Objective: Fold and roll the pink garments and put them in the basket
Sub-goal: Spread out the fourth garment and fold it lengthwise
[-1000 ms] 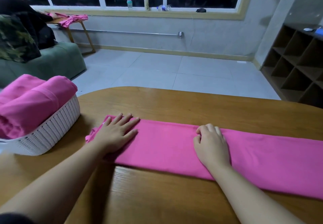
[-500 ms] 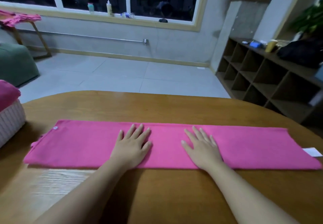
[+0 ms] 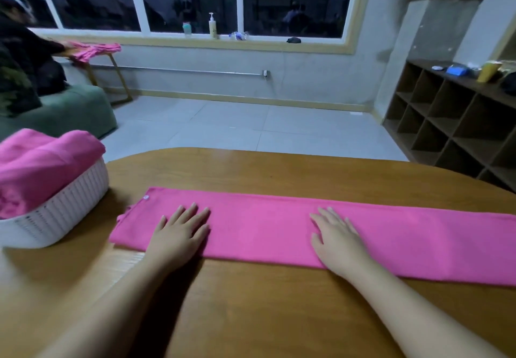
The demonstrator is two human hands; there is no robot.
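Both hands lie flat with straight fingers on the pink garment (image 3: 265, 229), holding nothing: the left hand (image 3: 178, 235) near its left end, the right hand (image 3: 335, 237) near the middle. The garment is a long folded strip across the wooden table (image 3: 251, 315). At the left stands a white basket (image 3: 64, 212) with rolled pink garments (image 3: 42, 162). Farther away are a tiled floor (image 3: 237, 126), a green sofa (image 3: 64, 112), dark shelves (image 3: 452, 123) and windows (image 3: 190, 0).

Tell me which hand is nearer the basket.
Left. The left hand lies flat on the garment just right of the basket; the right hand lies farther along.
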